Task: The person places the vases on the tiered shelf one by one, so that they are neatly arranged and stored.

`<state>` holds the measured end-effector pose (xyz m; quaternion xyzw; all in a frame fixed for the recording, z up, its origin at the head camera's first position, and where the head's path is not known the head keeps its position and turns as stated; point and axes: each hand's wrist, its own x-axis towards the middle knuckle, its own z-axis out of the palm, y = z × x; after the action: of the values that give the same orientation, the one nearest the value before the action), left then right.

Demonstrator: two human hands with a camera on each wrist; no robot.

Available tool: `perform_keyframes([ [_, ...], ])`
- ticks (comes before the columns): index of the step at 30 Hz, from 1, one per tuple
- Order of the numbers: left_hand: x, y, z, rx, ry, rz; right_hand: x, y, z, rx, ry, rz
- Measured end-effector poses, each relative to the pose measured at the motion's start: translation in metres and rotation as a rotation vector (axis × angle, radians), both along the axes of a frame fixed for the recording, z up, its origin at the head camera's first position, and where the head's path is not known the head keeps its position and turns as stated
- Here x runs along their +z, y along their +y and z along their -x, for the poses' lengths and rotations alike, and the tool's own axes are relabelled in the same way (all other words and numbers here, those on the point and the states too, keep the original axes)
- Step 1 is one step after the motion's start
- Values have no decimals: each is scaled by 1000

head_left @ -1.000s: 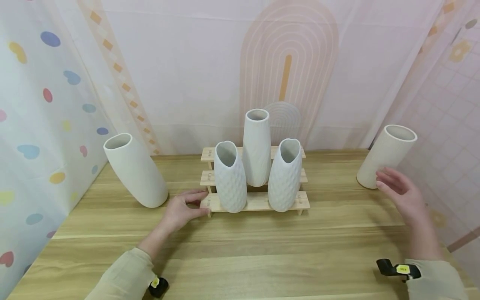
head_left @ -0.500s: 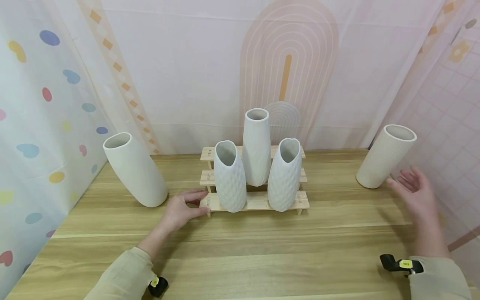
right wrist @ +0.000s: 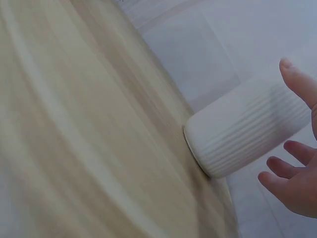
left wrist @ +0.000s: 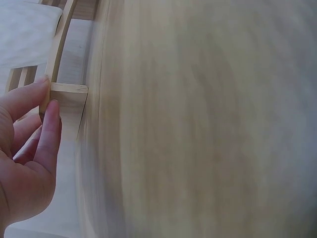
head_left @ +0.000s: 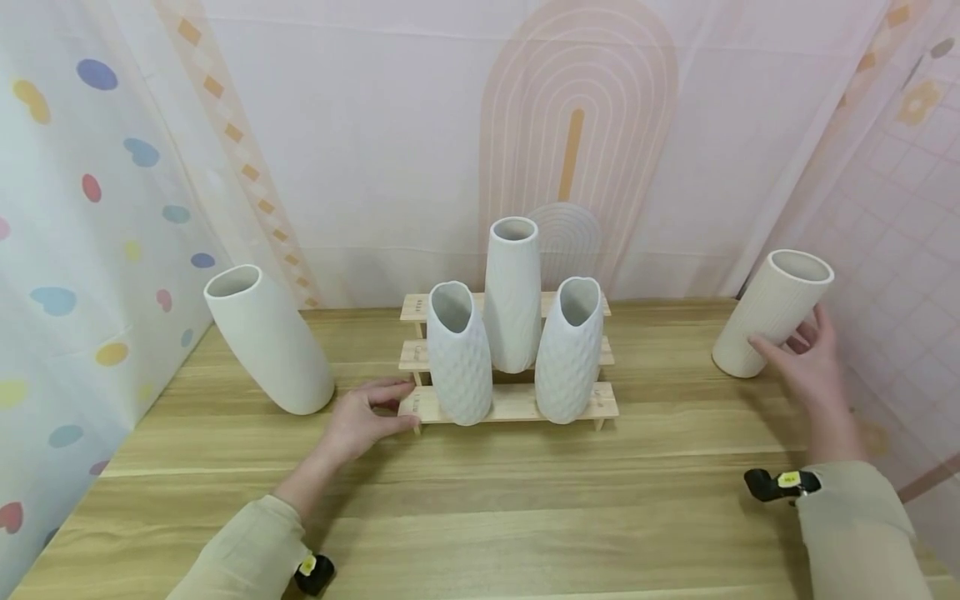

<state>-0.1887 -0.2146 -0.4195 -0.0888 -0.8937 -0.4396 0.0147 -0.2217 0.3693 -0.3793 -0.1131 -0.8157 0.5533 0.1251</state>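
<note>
My left hand (head_left: 362,423) pinches the left end of the lowest board of a three-step wooden stand (head_left: 514,403); the left wrist view shows thumb and fingers on both faces of that board (left wrist: 60,44). On the stand are two dimpled white vases (head_left: 461,375) (head_left: 567,371) in front, with a tall textured vase (head_left: 513,300) between and behind them. At the right, a ribbed white vase (head_left: 767,312) stands on the table. My right hand (head_left: 812,365) is beside it, thumb and fingers spread around its side; firm contact cannot be made out.
A smooth white vase (head_left: 272,342) with an oval mouth stands on the table left of the stand. The wooden table (head_left: 525,517) meets a patterned curtain (head_left: 390,167) at the back, with more curtains on both sides.
My right hand first drew back to the right from the ribbed vase, then came in again around its right side. The left hand has stayed on the stand, and the vases have not moved.
</note>
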Motion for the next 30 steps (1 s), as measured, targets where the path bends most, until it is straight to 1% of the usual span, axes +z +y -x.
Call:
perform_keyframes([
  [4, 0, 0, -1, 2, -1, -2, 0, -5, 14, -43, 35, 0],
  [8, 1, 0, -1, -3, -6, -8, -3, -10, 22, -98, 83, 22],
  [12, 2, 0, -2, -4, -4, -6, -4, -13, 26, -140, 89, 65],
  [16, 3, 1, -2, -1, 1, -7, -4, -15, 24, -147, 82, 72],
  [22, 4, 1, -2, -5, 1, -4, -4, -24, 18, -133, 92, 33],
  [26, 3, 1, -1, -2, 0, -8, 0, -34, 16, -79, 107, -2],
  [30, 2, 0, -1, 0, -1, -11, 12, -47, 16, 0, 173, -29],
])
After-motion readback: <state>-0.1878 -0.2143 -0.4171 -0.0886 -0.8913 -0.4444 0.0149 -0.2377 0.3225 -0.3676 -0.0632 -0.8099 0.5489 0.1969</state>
